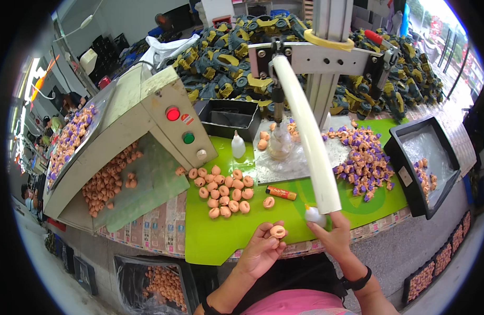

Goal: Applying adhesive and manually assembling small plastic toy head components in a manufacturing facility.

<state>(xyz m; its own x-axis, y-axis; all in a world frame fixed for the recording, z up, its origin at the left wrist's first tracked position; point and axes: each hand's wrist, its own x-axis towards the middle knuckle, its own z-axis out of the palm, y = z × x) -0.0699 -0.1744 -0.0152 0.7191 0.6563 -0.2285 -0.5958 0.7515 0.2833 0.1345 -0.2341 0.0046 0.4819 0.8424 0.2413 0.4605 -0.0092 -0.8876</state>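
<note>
My left hand [259, 253] pinches a small peach-coloured hollow toy head [277, 231] with a dark opening facing up, just past the front edge of the green mat [205, 239]. In my right hand [335, 237] is a small white squeeze bottle [314, 216] with a yellow tip, lying between thumb and fingers. The end of a long white lever [310, 142] hangs over that hand and hides part of it. A group of similar toy heads [224, 192] rests on the mat, with one single head [269, 202] beside an orange battery-like tube [281, 193].
Left stands a beige machine [163, 100] with red and green buttons and heads inside. A press [278, 100] rises over a metal plate [297, 170]. Peach-and-purple toy parts [363, 163] are heaped right, near a black tray [404, 176]. Another white bottle [238, 146] stands behind.
</note>
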